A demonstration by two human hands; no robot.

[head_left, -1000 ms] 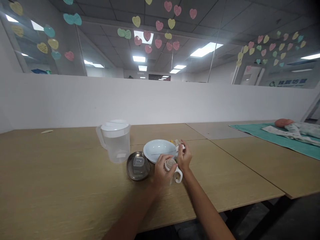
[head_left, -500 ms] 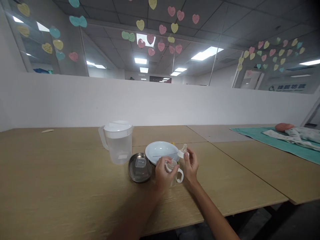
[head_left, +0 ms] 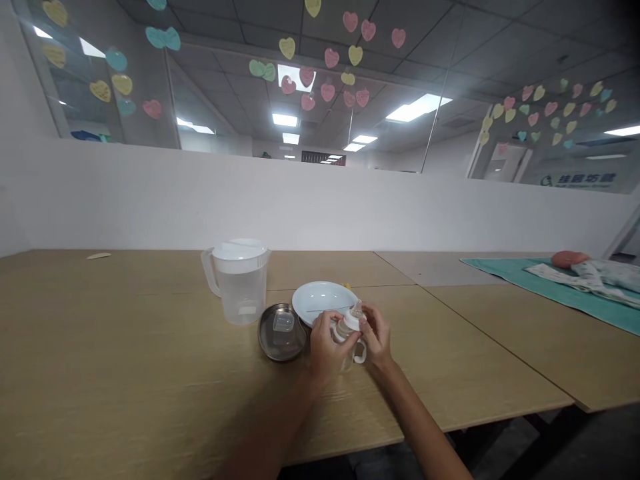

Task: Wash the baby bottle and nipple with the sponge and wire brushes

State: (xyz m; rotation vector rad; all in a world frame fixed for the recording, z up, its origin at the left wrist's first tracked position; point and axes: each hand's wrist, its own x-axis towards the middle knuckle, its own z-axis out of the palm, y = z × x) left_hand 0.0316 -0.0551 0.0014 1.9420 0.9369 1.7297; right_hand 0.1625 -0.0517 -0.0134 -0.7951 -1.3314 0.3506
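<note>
A clear baby bottle (head_left: pixel 347 363) with white side handles stands on the wooden table, in front of a white bowl (head_left: pixel 320 293). My left hand (head_left: pixel 326 347) is wrapped round the bottle's upper part. The fingers of my right hand (head_left: pixel 376 333) pinch a white collar with a clear teat (head_left: pixel 354 319), which sits over the bottle's mouth, slightly tilted. Whether the collar is threaded on cannot be seen. Left of my hands lies a kidney-shaped metal tray (head_left: pixel 281 348) holding a small clear plastic cap (head_left: pixel 283 323).
A clear pitcher (head_left: pixel 243 287) with a white lid stands behind the metal tray. At the far right a green cloth (head_left: pixel 510 273) carries a patterned fabric and a doll-like reddish object (head_left: pixel 569 259). The table's front edge runs below my forearms.
My right hand has brought the collar and teat left and down, from beside the bottle onto its mouth. My left hand has kept its hold. The view has shifted slightly.
</note>
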